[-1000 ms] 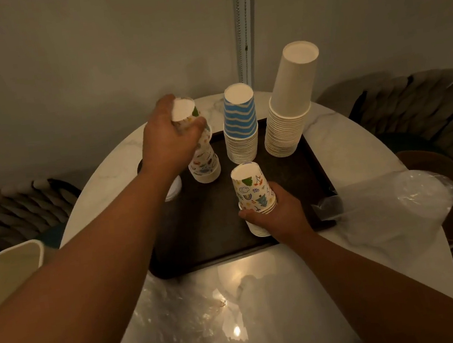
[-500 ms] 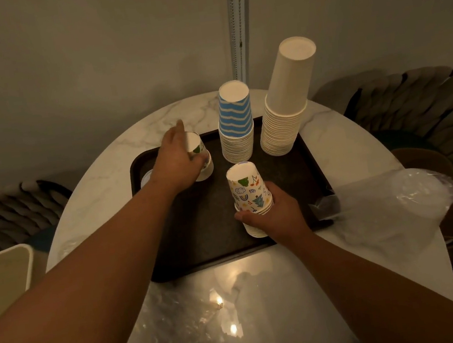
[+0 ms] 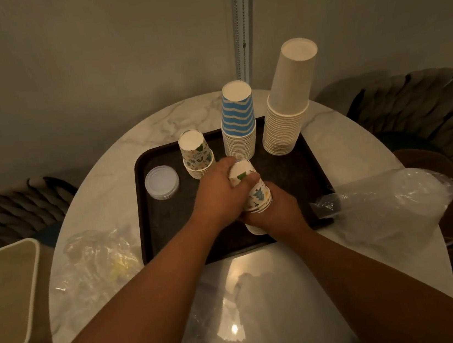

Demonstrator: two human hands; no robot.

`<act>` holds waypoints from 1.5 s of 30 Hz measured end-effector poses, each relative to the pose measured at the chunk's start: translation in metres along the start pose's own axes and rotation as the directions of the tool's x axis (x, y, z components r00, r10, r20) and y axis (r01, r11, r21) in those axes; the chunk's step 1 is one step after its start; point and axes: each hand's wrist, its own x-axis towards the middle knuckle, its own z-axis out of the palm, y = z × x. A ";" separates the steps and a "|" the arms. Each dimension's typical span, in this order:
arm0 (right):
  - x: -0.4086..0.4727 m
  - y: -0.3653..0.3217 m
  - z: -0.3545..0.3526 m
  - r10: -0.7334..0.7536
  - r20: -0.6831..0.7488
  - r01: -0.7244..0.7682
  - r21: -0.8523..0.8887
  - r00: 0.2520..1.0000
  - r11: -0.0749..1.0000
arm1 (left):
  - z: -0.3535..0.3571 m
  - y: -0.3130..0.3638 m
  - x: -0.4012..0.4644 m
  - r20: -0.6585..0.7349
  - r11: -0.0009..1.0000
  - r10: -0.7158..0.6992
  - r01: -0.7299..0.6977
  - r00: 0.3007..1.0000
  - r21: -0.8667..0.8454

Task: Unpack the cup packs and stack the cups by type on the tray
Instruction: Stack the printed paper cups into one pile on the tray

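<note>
Both hands (image 3: 217, 198) around a patterned cup stack (image 3: 254, 193) on the tray (image 3: 170, 236).

A dim home dining corner: a round marble table (image 3: 156, 128) against a plain wall, with woven chairs (image 3: 418, 105) on both sides of it.

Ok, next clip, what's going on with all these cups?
A person is sorting paper cups into upside-down stacks on a dark tray. Both hands are on one short stack of patterned cups near the tray's front: the right hand grips its lower part and the left hand closes over its top. Behind stand another patterned stack, a blue-striped stack and a tall plain stack, with white lids at the left. Empty plastic wrap lies on the table.
</note>
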 end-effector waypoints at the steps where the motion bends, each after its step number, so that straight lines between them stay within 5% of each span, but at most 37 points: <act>1: 0.000 0.001 0.000 0.003 -0.002 -0.003 0.011 1.000 1.000 | 0.001 0.003 -0.002 -0.018 1.000 0.012 -0.011 1.000 0.014; 4: -0.001 0.002 0.000 0.005 -0.018 -0.005 0.026 1.000 1.000 | -0.001 0.007 0.000 -0.095 0.998 0.061 -0.058 0.994 0.037; 8: -0.003 0.000 -0.001 0.028 -0.040 -0.026 0.038 0.999 0.999 | -0.036 0.023 0.020 -0.321 0.987 0.050 -0.097 0.946 -0.131; 11: -0.002 -0.001 -0.003 0.050 -0.010 -0.050 0.021 0.999 0.999 | -0.076 0.035 0.044 -0.466 0.983 0.176 -0.180 0.867 0.037; 17: -0.001 -0.002 -0.002 0.077 0.004 -0.077 -0.010 0.997 0.997 | -0.083 0.010 0.070 -0.294 0.940 0.193 -0.090 0.936 0.329; 23: 0.000 -0.001 -0.002 0.078 0.008 -0.078 -0.003 0.997 0.997 | -0.057 -0.024 0.073 -0.144 0.905 0.116 -0.045 0.983 0.424; 29: 0.000 0.000 -0.003 0.073 0.015 -0.073 -0.008 0.997 0.997 | -0.054 -0.021 0.073 -0.167 0.888 0.105 -0.017 0.980 0.460; 32: 0.000 -0.001 -0.002 0.074 0.014 -0.074 -0.020 0.997 0.997 | -0.052 -0.002 0.043 -0.334 0.955 0.229 -0.145 0.914 0.258; 34: 0.000 -0.001 -0.001 0.062 0.008 -0.062 -0.013 0.998 0.998 | -0.039 0.006 0.018 -0.285 0.975 0.224 -0.214 0.932 0.068; 36: 0.000 -0.002 -0.001 0.052 0.017 -0.052 -0.012 0.998 0.999 | -0.023 0.006 0.001 -0.074 0.993 0.111 -0.113 0.991 -0.019; 39: 0.001 0.000 -0.002 0.044 0.037 -0.043 -0.009 0.998 0.999 | -0.007 -0.001 -0.005 0.132 0.993 -0.044 0.058 0.990 -0.099; 45: -0.002 -0.002 -0.003 0.042 0.044 -0.041 -0.014 0.998 0.999 | 0.003 -0.010 -0.003 0.014 0.974 -0.140 0.140 0.990 -0.178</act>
